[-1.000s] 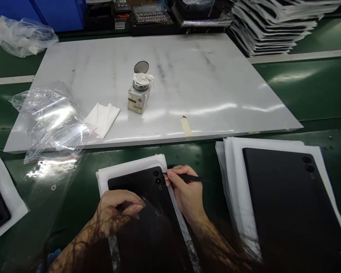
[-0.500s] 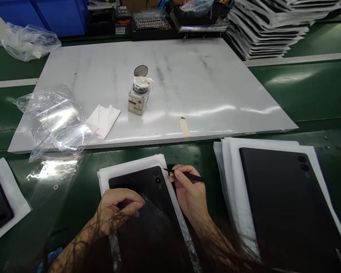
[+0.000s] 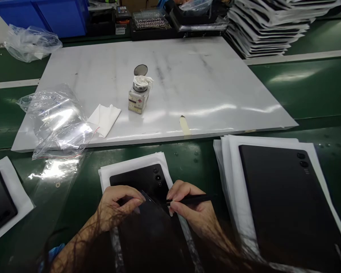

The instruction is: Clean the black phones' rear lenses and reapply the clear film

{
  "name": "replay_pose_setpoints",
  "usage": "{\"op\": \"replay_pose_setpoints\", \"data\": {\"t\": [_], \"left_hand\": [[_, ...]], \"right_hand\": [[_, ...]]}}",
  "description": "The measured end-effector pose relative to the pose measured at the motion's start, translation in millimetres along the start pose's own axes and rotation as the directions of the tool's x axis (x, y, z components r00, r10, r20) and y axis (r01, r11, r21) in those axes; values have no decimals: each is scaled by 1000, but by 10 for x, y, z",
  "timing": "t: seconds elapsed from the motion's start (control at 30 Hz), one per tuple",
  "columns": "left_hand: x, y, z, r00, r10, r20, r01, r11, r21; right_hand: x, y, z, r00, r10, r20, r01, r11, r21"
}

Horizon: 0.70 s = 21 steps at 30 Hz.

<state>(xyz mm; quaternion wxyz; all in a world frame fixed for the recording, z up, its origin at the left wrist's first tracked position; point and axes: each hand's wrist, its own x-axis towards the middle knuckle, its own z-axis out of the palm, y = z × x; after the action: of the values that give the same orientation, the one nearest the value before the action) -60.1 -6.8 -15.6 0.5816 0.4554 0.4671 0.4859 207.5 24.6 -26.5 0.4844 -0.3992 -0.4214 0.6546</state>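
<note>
A black tablet lies back up on white wrapping sheets, its camera lenses at the upper right corner. My left hand is closed over the tablet's left side, pinching the edge of a clear film that is lifted off the back. My right hand is closed around dark tweezers. Their tip points left, close to the film over the tablet's right edge; whether it touches the film I cannot tell. Loose hair hides part of both forearms and the tablet's lower end.
Another black tablet lies on white sheets at right, a third dark device at far left. Beyond, a grey board carries a glass bottle, a folded white wipe and a clear bag. Stacked sleeves stand at back right.
My right hand has moved down with the tweezers, from beside the camera lenses to near the lifted film. My left hand keeps its pinch on the film in almost the same place.
</note>
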Motion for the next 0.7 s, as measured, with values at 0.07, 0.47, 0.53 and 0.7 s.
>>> {"op": "replay_pose_setpoints", "data": {"t": [0.07, 0.47, 0.53, 0.7], "left_hand": [[0, 2, 0, 1000, -1, -1, 1, 1000, 0], [-21, 17, 42, 997, -50, -57, 52, 998, 32], [-20, 28, 40, 997, -51, -56, 54, 998, 42], [-1, 54, 49, 999, -25, -33, 27, 998, 58]], "right_hand": [[-21, 60, -17, 999, 32, -3, -32, 999, 39], [-116, 61, 62, 992, -62, -108, 68, 996, 58], [-49, 99, 70, 978, -71, -197, 86, 994, 70], [243, 237, 46, 940, -6, -340, 37, 996, 83]]}}
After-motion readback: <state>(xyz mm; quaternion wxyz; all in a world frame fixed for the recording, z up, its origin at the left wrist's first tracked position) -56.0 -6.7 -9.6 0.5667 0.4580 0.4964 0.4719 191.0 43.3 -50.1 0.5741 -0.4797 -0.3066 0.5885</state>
